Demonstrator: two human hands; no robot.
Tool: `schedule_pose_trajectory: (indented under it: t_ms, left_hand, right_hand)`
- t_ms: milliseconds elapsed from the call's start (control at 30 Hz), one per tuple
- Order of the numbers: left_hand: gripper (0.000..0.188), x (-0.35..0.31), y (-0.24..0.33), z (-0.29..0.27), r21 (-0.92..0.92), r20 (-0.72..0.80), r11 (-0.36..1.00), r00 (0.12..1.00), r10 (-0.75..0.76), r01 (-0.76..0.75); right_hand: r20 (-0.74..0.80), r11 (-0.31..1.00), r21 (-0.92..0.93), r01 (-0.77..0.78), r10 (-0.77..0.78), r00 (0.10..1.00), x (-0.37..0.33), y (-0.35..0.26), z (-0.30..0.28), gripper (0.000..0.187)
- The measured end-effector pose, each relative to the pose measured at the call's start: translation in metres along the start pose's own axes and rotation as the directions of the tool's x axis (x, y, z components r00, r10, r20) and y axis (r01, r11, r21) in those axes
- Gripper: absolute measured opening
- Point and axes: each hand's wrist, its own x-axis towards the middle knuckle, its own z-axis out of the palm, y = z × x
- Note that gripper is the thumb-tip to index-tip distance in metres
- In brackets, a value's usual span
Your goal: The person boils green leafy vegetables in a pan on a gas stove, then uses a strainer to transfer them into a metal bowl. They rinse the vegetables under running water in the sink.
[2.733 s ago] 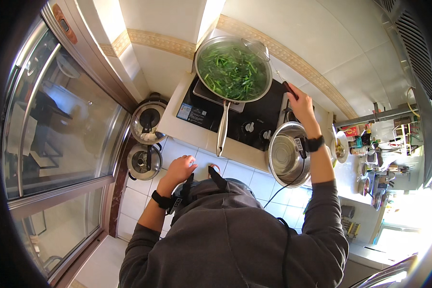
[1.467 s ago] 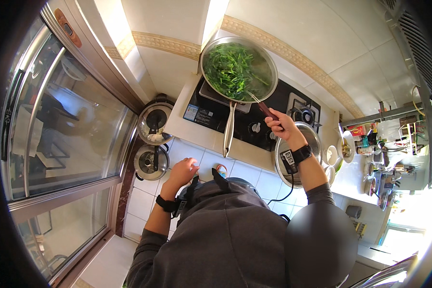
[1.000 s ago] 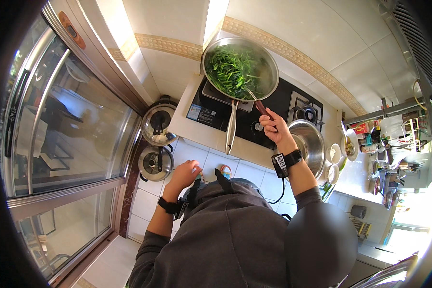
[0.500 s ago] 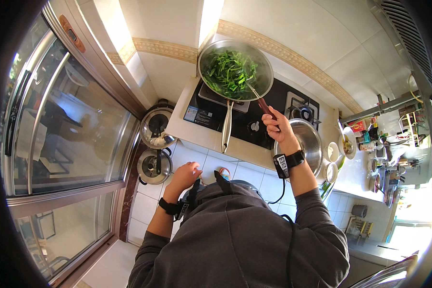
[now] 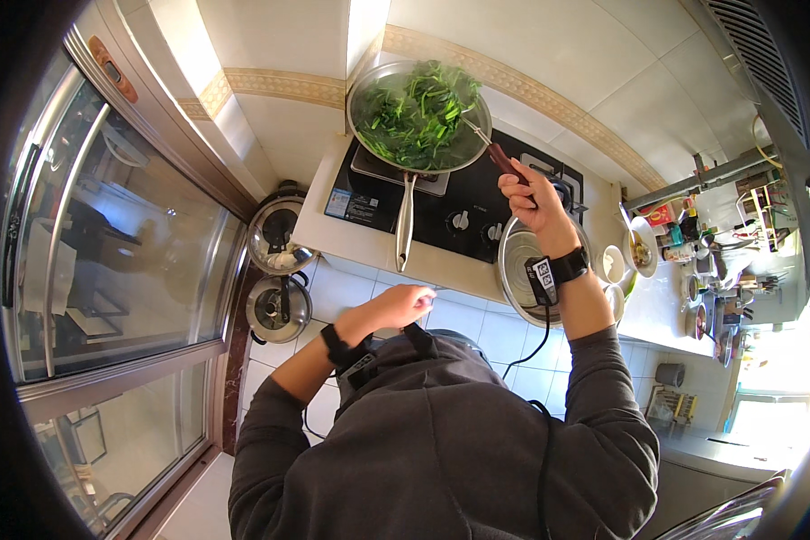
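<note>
My right hand (image 5: 533,203) is wrapped round the dark red handle of a metal spatula (image 5: 504,162). The tool's thin shaft reaches into the right side of a frying pan (image 5: 484,130), where greens hide its head. Bright chopped green leaves and stalks (image 5: 427,108) are heaped in the pan, with steam over them. The pan sits on the left burner, its long metal handle (image 5: 405,225) pointing towards me. My left hand (image 5: 403,306) hovers in front of the counter, below that handle and apart from it, fingers curled in with nothing visible in them.
A black gas hob (image 5: 432,211) with knobs lies under the pan. To its right stand a large steel basin (image 5: 517,270) and small white bowls (image 5: 611,263). Two lidded pots (image 5: 279,310) are at the lower left, beside a sliding glass door (image 5: 144,234). Tiled wall rises behind.
The greens have been lifted and heaped towards the pan's far right. My left hand has moved up and right towards the counter, its fingers more curled. My right hand still grips the spatula.
</note>
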Motion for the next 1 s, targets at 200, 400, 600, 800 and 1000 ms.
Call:
schedule_pose_trajectory:
  t_ms: [200,400,600,800,1000]
  left_hand:
    - [0.055,0.102,0.005,0.047,0.017,0.072,0.997,0.994,-0.080,0.079]
    - [0.097,0.150,0.013,0.082,-0.236,0.157,0.891,0.920,-0.359,0.388]
    - [0.080,0.179,0.007,0.115,-0.609,0.102,0.734,0.947,-0.303,0.300]
    - [0.055,0.199,0.004,0.138,-0.709,-0.016,0.639,0.899,-0.438,0.299]
    - [0.045,0.158,0.024,0.111,-0.663,-0.025,0.689,0.911,-0.411,0.292]
  right_hand:
    - [0.006,0.999,-0.048,-0.008,0.009,1.000,-0.012,-0.006,-0.002,0.025]
    - [-0.068,0.998,-0.058,0.018,-0.022,0.997,-0.017,-0.005,0.000,0.022]
    - [-0.048,1.000,-0.023,0.009,-0.010,0.999,-0.022,0.000,0.006,0.023]
    - [-0.071,0.998,-0.055,0.015,-0.018,0.997,-0.025,-0.004,0.007,0.024]
    - [-0.095,0.989,-0.142,0.049,-0.063,0.993,-0.032,-0.011,0.010,0.028]
